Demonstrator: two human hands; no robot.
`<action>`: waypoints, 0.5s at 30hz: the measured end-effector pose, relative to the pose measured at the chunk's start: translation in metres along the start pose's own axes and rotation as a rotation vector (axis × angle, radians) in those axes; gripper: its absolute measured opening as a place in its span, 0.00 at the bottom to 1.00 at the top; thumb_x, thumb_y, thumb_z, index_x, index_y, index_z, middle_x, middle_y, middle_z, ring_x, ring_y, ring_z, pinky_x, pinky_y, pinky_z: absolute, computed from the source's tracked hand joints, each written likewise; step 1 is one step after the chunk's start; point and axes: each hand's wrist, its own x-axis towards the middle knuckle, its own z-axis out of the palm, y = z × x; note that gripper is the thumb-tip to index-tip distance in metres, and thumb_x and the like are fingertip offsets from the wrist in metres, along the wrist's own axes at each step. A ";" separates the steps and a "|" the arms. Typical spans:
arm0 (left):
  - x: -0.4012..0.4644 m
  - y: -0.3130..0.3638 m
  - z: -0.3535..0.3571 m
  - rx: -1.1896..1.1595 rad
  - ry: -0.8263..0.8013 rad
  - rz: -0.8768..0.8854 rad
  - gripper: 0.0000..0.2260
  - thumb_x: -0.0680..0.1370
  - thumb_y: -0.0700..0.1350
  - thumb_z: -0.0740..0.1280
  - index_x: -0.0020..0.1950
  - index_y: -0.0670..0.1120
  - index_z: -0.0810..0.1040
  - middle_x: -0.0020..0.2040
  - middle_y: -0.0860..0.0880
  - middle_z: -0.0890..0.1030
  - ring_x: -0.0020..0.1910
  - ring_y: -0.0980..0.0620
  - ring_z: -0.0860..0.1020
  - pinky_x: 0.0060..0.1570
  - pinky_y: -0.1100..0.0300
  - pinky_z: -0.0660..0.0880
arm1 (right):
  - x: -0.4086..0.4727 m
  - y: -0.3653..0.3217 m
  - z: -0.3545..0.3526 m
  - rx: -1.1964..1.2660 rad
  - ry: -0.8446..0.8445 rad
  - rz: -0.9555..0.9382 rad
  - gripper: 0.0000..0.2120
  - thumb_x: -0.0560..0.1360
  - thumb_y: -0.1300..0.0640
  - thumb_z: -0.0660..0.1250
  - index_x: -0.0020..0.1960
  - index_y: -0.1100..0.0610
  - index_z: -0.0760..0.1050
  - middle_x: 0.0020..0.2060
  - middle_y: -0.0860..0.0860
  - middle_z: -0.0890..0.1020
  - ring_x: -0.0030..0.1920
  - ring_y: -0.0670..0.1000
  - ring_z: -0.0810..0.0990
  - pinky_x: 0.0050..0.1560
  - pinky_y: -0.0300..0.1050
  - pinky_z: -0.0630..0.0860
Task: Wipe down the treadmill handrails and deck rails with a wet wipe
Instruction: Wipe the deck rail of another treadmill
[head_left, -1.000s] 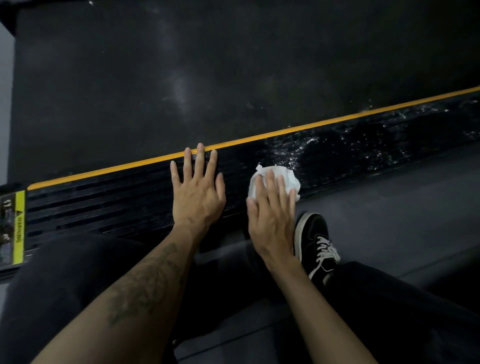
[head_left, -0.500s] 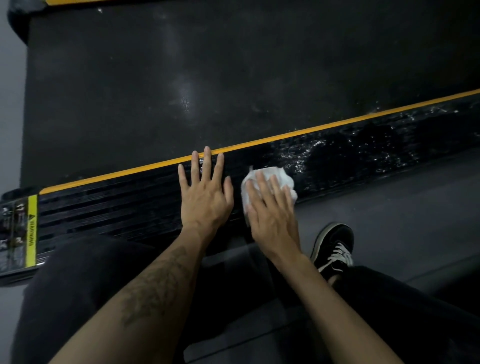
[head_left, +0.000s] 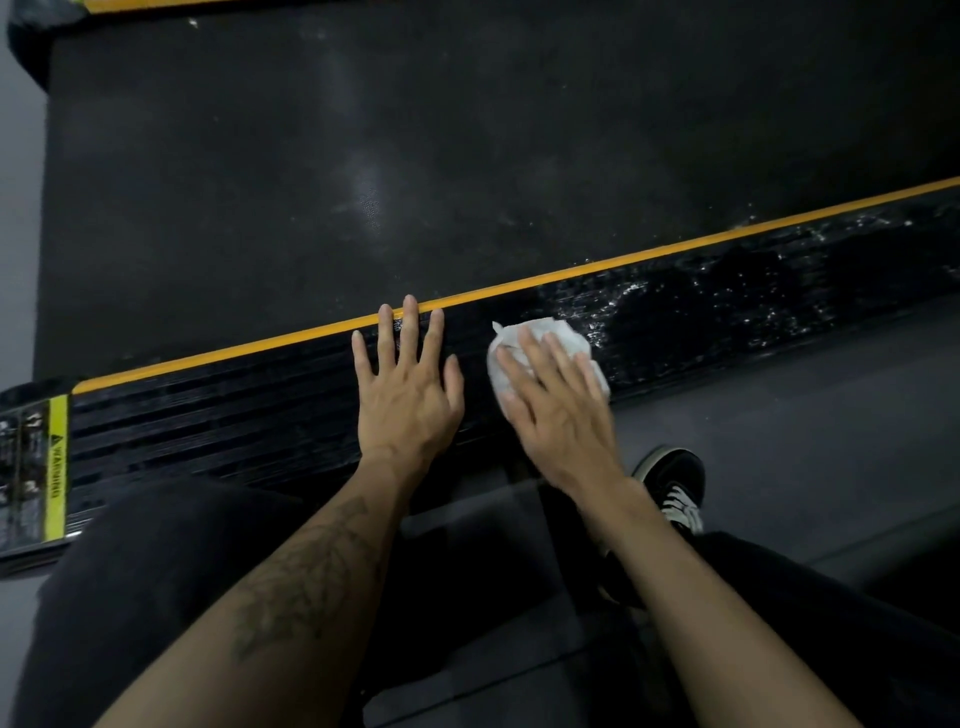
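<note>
1. Deck-rail wiping underway: right hand (head_left: 558, 410) presses the wet wipe (head_left: 540, 338) flat-fingered on the rail (head_left: 218, 421), beside the yellow stripe (head_left: 234, 349).
2. Left hand (head_left: 408, 389) rests flat and spread on the rail, empty.
3. Next, probably sweep toward the dry, ribbed stretch.

Your arms: bare to past the elbow, no sleeves showing.
Your left forearm (head_left: 306, 587): dark leafy-branch tattoo running lengthwise.
Your trousers (head_left: 156, 582): black, loose fabric over both knees.
Your shoe (head_left: 675, 493): black low sneaker, white sole edge, white laces.

Wet wipe (head_left: 545, 343) half hidden under right hand (head_left: 558, 415); warning label (head_left: 54, 467) unreadable.
</note>
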 end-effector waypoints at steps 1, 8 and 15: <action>0.000 0.000 0.000 -0.002 0.004 0.000 0.27 0.86 0.57 0.47 0.85 0.52 0.50 0.85 0.48 0.45 0.83 0.45 0.40 0.80 0.39 0.39 | 0.002 0.006 -0.003 0.018 0.012 0.061 0.24 0.86 0.48 0.52 0.82 0.47 0.59 0.83 0.48 0.54 0.83 0.50 0.49 0.81 0.51 0.42; 0.000 0.000 0.001 -0.018 -0.006 -0.004 0.27 0.86 0.56 0.46 0.85 0.53 0.49 0.85 0.49 0.44 0.83 0.47 0.38 0.80 0.40 0.38 | 0.007 -0.033 0.004 -0.029 -0.018 0.012 0.29 0.85 0.46 0.41 0.83 0.52 0.57 0.83 0.53 0.53 0.83 0.56 0.49 0.82 0.56 0.47; 0.001 0.001 0.001 -0.013 0.008 -0.006 0.27 0.86 0.56 0.47 0.85 0.52 0.49 0.85 0.49 0.45 0.83 0.46 0.39 0.80 0.39 0.39 | 0.018 -0.010 -0.002 -0.002 0.033 0.220 0.26 0.87 0.48 0.49 0.84 0.50 0.54 0.84 0.50 0.51 0.83 0.52 0.46 0.82 0.53 0.44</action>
